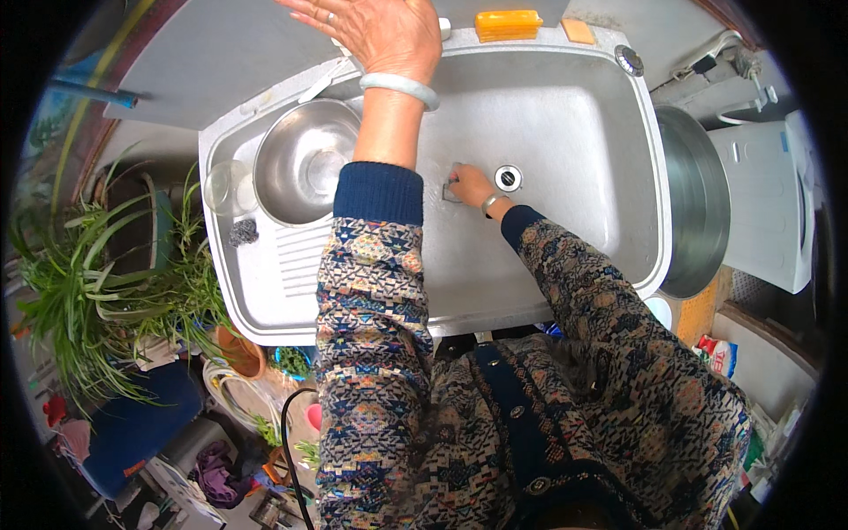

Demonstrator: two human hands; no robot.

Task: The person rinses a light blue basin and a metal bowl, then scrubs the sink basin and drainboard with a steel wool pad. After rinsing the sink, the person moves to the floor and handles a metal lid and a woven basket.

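Observation:
My left hand (pixel 391 36) is raised over the back rim of the sink, its fingers stretched out to the left. It wears a ring and a pale bangle, and its palm side is hidden. Down in the stainless steel sink (pixel 550 258), my right hand (pixel 472 185) pinches a small, see-through or shiny object (pixel 452 193) close to the basin floor. Its exact kind is hard to tell. Wet streaks show beside it. The drain strainer (pixel 509 178) lies just right of that hand. A stainless steel bowl (pixel 291 159) sits on the left side, partly behind my left forearm.
Left of the bowl are a clear glass vessel (pixel 224 187) and a steel wool scourer (pixel 243 232). An orange block (pixel 507 26) and a tan sponge piece (pixel 578 31) lie on the back rim. A large metal basin (pixel 692 205) stands to the right; spider plants (pixel 99 278) crowd the left.

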